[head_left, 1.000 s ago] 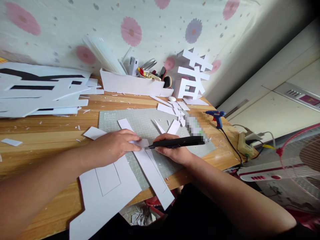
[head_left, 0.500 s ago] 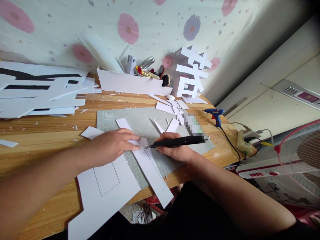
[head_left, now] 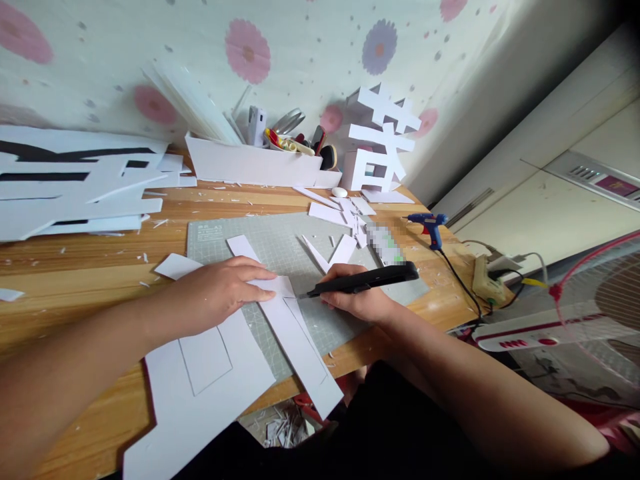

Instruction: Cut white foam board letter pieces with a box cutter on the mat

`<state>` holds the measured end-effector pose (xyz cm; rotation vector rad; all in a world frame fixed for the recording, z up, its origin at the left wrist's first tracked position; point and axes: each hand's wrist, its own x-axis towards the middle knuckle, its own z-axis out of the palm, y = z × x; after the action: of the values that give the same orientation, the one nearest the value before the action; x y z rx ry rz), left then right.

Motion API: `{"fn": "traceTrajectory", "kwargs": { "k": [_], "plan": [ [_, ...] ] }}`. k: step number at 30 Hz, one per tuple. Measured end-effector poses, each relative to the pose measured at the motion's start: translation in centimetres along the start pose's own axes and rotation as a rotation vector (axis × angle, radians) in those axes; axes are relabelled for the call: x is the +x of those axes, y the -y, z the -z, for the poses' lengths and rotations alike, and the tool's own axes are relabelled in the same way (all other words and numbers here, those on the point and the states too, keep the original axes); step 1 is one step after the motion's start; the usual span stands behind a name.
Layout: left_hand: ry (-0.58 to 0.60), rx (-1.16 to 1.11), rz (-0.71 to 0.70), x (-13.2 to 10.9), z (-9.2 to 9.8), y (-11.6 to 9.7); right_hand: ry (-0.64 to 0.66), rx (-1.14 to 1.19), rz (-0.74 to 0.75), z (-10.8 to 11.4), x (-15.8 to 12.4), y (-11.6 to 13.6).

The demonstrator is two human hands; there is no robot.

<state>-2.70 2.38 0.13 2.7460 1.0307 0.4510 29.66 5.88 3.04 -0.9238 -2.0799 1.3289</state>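
My left hand (head_left: pixel 233 290) lies with its fingers stretched out, pressing on a white foam-board strip (head_left: pixel 295 340) marked with pencil lines. My right hand (head_left: pixel 357 293) is closed around a black utility knife (head_left: pixel 367 279). The blade tip is at the strip's right edge, close to the upper end of a slanting line; whether it touches is too small to tell. Beneath the strip is a grey-green cutting mat (head_left: pixel 235 230). A larger white board (head_left: pixel 200 407) with a drawn outline lies under my left forearm and overhangs the front table edge.
Cut white scraps (head_left: pixel 340 217) lie behind my right hand. A blue glue gun (head_left: pixel 430 227) stands at the right, its cord running to a power strip (head_left: pixel 487 280). At the back are a white organizer box (head_left: pixel 255 163) and a white built-up character (head_left: pixel 377 160). Board sheets (head_left: pixel 75 200) are stacked left.
The knife tip has moved slightly right, from on the strip to its edge. My left hand stays on the strip. The whole view has shifted a little.
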Motion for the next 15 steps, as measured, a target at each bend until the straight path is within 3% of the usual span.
{"fn": "traceTrajectory", "kwargs": {
  "k": [4,10,15],
  "plan": [
    [-0.04,0.021,-0.012,-0.1,0.0,0.0,-0.022,0.073,-0.049,0.0,-0.4,0.1],
    [-0.053,0.073,-0.01,0.3,0.3,-0.5,-0.067,0.124,0.065,-0.7,-0.3,0.2],
    [-0.071,0.108,-0.082,0.6,0.4,-0.5,-0.058,0.074,0.06,-1.4,0.2,0.3]
  ]
}}
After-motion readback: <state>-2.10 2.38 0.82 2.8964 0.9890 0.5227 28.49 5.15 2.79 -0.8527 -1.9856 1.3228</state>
